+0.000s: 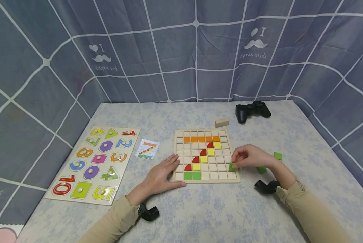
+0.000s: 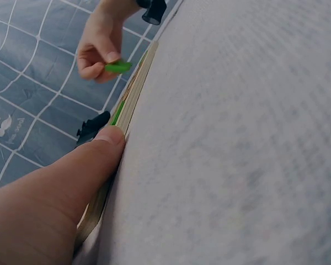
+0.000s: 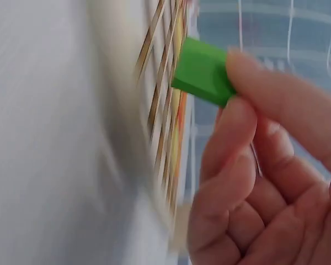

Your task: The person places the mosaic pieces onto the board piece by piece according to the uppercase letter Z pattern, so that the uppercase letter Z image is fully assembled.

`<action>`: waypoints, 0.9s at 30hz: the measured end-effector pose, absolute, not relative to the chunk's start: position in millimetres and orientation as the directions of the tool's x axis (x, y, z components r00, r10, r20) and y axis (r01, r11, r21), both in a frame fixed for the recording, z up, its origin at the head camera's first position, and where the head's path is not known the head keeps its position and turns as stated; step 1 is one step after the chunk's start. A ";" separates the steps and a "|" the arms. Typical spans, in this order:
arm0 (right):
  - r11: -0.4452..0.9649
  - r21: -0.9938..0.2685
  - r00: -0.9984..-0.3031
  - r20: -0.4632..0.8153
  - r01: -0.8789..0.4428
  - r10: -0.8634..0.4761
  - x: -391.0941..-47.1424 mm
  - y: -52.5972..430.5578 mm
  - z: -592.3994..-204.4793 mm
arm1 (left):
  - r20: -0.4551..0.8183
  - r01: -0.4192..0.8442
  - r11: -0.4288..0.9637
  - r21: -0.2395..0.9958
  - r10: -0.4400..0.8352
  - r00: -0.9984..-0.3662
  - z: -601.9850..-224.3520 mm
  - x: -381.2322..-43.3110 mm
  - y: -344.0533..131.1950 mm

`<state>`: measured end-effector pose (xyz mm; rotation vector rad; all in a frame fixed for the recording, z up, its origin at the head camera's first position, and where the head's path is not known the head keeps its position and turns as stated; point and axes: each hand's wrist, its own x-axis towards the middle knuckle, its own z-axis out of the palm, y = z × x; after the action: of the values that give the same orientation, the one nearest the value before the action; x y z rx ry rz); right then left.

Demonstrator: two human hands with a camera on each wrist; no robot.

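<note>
My right hand pinches a green square tile between thumb and fingertips, over the right edge of a wooden grid board. My left hand rests against the board's left edge, fingers spread and the thumb along its near side. On the board lie an orange row, a diagonal of red quarter-round tiles with yellow squares beside them, and two green squares in the bottom row. Two loose green tiles lie to the right, one partly hidden by the right hand.
A small pattern card lies left of the board, beside a number-and-shape puzzle. Behind the board are a small wooden block and a black game controller. A grid-patterned curtain encloses the table's back and sides.
</note>
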<state>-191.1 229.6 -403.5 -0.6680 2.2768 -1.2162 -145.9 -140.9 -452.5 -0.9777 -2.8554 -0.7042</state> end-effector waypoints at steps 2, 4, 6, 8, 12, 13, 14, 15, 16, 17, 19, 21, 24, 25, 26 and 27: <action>0.491 -0.847 -0.768 -0.172 -0.205 -0.617 -192.1 211.5 -401.6 | 0.181 0.590 0.697 0.408 0.572 -0.800 -452.6 -145.7 -140.8; 0.504 -0.832 -0.761 -0.168 -0.231 -0.627 -193.0 194.0 -401.3 | 0.179 0.589 0.696 0.411 0.572 -0.800 -452.5 -145.6 -140.6; 0.519 -0.810 -0.749 -0.159 -0.273 -0.643 -193.5 178.6 -402.3 | 0.176 0.587 0.696 0.415 0.571 -0.802 -452.5 -145.6 -140.4; 0.537 -0.783 -0.743 -0.149 -0.314 -0.652 -193.6 165.8 -404.2 | 0.176 0.586 0.694 0.419 0.571 -0.802 -452.5 -145.6 -140.2; 0.566 -0.735 -0.738 -0.134 -0.373 -0.661 -191.7 147.0 -409.0 | 0.178 0.587 0.696 0.414 0.570 -0.802 -453.4 -146.0 -140.3; 0.564 -0.731 -0.731 -0.132 -0.384 -0.670 -190.9 143.8 -410.2 | 0.179 0.588 0.696 0.411 0.571 -0.801 -453.6 -146.1 -140.4; 0.562 -0.729 -0.722 -0.135 -0.392 -0.679 -189.9 140.9 -411.1 | 0.180 0.588 0.697 0.411 0.571 -0.801 -453.8 -146.2 -140.5; 0.561 -0.726 -0.712 -0.141 -0.398 -0.688 -188.5 138.8 -411.1 | 0.181 0.588 0.697 0.410 0.570 -0.801 -454.0 -146.4 -140.6; 0.559 -0.726 -0.701 -0.149 -0.401 -0.697 -187.0 137.3 -410.8 | 0.181 0.588 0.697 0.410 0.570 -0.802 -454.2 -146.6 -140.7; 0.560 -0.724 -0.696 -0.155 -0.403 -0.701 -185.4 136.3 -410.1 | 0.181 0.588 0.697 0.411 0.570 -0.801 -454.2 -146.7 -140.8; 0.563 -0.722 -0.693 -0.161 -0.402 -0.702 -182.2 137.0 -407.3 | 0.181 0.588 0.697 0.411 0.570 -0.802 -454.1 -146.9 -141.1; 0.561 -0.725 -0.698 -0.154 -0.401 -0.699 -179.7 141.3 -403.9 | 0.180 0.588 0.698 0.409 0.570 -0.801 -453.9 -147.0 -141.5; 0.545 -0.734 -0.702 -0.131 -0.406 -0.700 -177.7 155.0 -399.4 | 0.180 0.591 0.696 0.407 0.573 -0.799 -453.8 -147.0 -141.7; 0.542 -0.739 -0.704 -0.131 -0.400 -0.698 -177.3 160.8 -397.5 | 0.182 0.592 0.695 0.408 0.574 -0.798 -453.7 -146.9 -141.7; 0.541 -0.743 -0.707 -0.131 -0.394 -0.695 -176.9 167.1 -395.7 | 0.183 0.593 0.693 0.409 0.575 -0.798 -453.4 -146.8 -141.7; 0.545 -0.743 -0.712 -0.133 -0.389 -0.689 -176.3 173.8 -393.7 | 0.185 0.595 0.692 0.410 0.575 -0.797 -453.2 -146.7 -141.7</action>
<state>-176.3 173.8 -393.7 -0.8782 2.3728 -0.9935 -146.7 -141.7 -453.2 -0.9863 -2.8507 -0.7137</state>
